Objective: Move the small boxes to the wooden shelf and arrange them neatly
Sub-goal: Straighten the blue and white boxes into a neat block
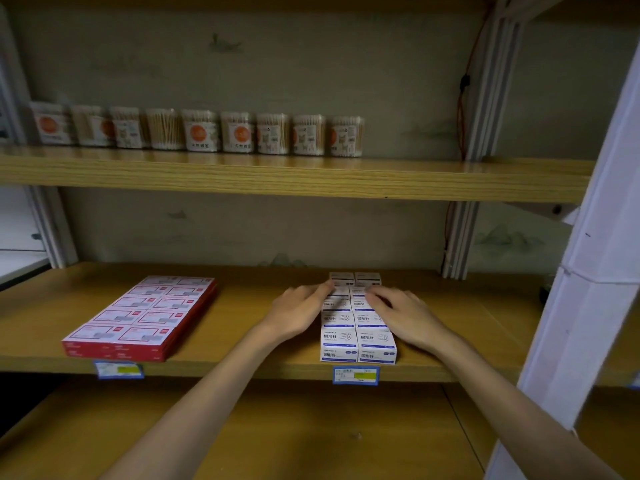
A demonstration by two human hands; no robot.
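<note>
Head view: the small white boxes [358, 327] sit in two tidy columns on the wooden shelf [242, 348], lower centre-right of the frame. Left hand [299, 311] lies flat with fingers extended, fingertips pressing the left column's far boxes; right hand [401, 311] likewise, fingers relaxed on the right column. Red boxes [142, 317] lie lower left, cotton-swab tubs [201, 131] upper left.

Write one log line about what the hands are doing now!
step: tidying | left hand: touching white boxes | right hand: resting on them | place: middle shelf
</note>
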